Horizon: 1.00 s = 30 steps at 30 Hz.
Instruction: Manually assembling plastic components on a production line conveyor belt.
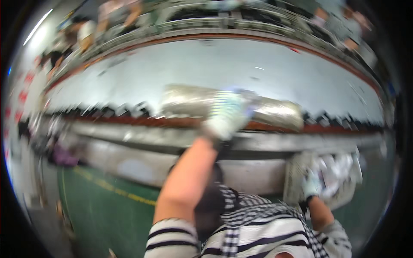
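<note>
My left hand [227,111], in a pale glove with striped bands, lies over the middle of a long, shiny bundle [185,99] in clear, yellowish plastic. The bundle rests along the near edge of a pale conveyor belt [142,71]. Motion smears the fingers, so their grip is hard to read. Lower on the right, my right hand [312,185], also gloved, reaches into a light grey bin [294,178]. Beside it in the bin lie crumpled clear and white plastic bags [337,170]. What the right fingers touch is blurred.
Small dark pieces [114,111] line the belt's near edge on both sides of the bundle. A metal ledge [167,133] runs below it. Several people work beyond the belt, near trays of dark items [193,13]. The floor [107,206] is green with a yellow line.
</note>
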Available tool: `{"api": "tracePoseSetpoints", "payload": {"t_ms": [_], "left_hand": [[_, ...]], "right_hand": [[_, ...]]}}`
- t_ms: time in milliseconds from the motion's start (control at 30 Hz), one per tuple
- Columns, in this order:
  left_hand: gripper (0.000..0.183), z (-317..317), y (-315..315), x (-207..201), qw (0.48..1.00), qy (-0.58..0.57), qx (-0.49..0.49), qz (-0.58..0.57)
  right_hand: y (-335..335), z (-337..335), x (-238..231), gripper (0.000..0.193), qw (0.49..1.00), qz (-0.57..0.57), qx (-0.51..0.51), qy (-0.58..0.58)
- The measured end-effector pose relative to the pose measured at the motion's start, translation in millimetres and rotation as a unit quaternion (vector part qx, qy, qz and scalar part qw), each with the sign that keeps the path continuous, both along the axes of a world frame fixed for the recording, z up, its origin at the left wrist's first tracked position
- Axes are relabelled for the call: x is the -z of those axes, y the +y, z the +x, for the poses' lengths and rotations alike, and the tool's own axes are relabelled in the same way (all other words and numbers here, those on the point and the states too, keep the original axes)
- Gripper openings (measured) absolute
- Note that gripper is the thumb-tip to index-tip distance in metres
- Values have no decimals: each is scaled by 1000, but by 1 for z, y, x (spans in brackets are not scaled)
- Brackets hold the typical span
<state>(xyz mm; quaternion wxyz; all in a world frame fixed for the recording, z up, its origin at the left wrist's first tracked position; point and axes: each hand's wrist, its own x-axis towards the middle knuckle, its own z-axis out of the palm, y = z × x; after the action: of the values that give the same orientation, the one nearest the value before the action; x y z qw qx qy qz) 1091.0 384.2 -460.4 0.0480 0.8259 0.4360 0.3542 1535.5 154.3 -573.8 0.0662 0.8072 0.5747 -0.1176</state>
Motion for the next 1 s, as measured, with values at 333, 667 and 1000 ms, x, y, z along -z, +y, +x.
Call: {"api": "tracePoseSetpoints", "payload": {"t_ms": [333, 667, 1000], "left_hand": [[25, 6, -1, 3, 995, -15, -76, -63], [24, 13, -15, -34, 998, -66, 11, -13], [24, 20, -16, -15, 989, -143, 13, -45]], "right_hand": [[-9, 25, 22, 39, 994, 106, -15, -7], [-13, 33, 18, 36, 993, 109, -51, 11], [-11, 38, 19, 37, 994, 102, -20, 24]]}}
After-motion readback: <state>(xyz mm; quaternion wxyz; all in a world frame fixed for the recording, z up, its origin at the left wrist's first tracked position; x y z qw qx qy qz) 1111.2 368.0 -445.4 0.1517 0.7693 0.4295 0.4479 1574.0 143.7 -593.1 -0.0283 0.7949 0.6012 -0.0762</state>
